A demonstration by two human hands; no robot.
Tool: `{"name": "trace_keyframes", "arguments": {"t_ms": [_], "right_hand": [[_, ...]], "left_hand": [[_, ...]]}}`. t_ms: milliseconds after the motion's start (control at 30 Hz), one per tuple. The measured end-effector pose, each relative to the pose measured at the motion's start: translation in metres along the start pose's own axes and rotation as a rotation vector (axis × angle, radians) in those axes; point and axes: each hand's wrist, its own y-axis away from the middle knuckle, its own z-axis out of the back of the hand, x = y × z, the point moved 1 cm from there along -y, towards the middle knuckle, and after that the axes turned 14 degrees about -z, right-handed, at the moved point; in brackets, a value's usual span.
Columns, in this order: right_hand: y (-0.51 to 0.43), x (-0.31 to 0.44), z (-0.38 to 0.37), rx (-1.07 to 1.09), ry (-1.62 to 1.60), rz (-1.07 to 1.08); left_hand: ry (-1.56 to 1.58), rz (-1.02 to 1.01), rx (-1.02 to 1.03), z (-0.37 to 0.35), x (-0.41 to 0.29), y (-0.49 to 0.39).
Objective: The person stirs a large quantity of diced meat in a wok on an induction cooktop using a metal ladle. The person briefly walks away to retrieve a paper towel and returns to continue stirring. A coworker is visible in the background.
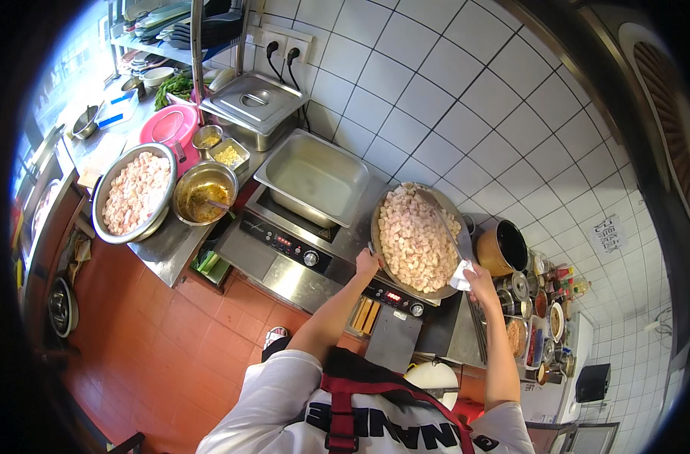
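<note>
A large wok (375, 231) heaped with diced pale meat (416, 238) sits on an induction cooker at the right. My left hand (368, 262) grips the wok's handle at its near left edge. My right hand (479, 284) is at the wok's near right side, closed on the end of a long-handled metal spatula (448, 224) with a white cloth or paper around it. The spatula's head lies on the meat towards the wall. Left of the wok, a deep steel pan (316, 176) with cloudy liquid stands on another induction cooker.
Further left are a steel basin (99, 207) of raw meat pieces, a bowl with yellowish sauce (205, 193), a pink basin (170, 123) and a lidded steel container (255, 102). A brown pot (501, 248) and several jars stand right of the wok. The tiled wall (435, 96) rises behind.
</note>
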Motion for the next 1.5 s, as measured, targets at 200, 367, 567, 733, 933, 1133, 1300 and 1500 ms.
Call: {"name": "trace_keyframes", "arguments": {"t_ms": [200,367,567,733,933,1133,1300,1500], "right_hand": [[-0.084,0.013,-0.017,-0.233,0.407,0.292],[-0.088,0.028,-0.027,-0.302,0.589,0.374],[-0.066,0.02,-0.026,-0.245,0.986,0.379],[-0.045,0.005,-0.018,-0.177,1.124,0.466],[0.023,-0.023,-0.003,-0.247,1.103,0.422],[0.087,-0.03,0.023,-0.248,1.017,0.369],[0.088,-0.018,0.045,-0.244,0.666,0.37],[-0.031,-0.002,0.041,-0.172,0.388,0.166]], "left_hand": [[-0.048,-0.054,-0.005,0.0,0.0,0.0],[-0.04,-0.069,-0.023,-0.004,0.009,-0.002],[-0.058,-0.087,-0.041,-0.006,0.009,-0.003],[-0.065,-0.054,-0.01,-0.003,0.01,-0.003],[0.012,-0.028,0.029,-0.006,0.024,-0.01],[-0.01,-0.023,0.025,-0.003,0.015,-0.005],[-0.044,-0.012,0.025,-0.002,0.014,-0.006],[-0.05,-0.058,0.014,-0.006,0.027,-0.01]]}}
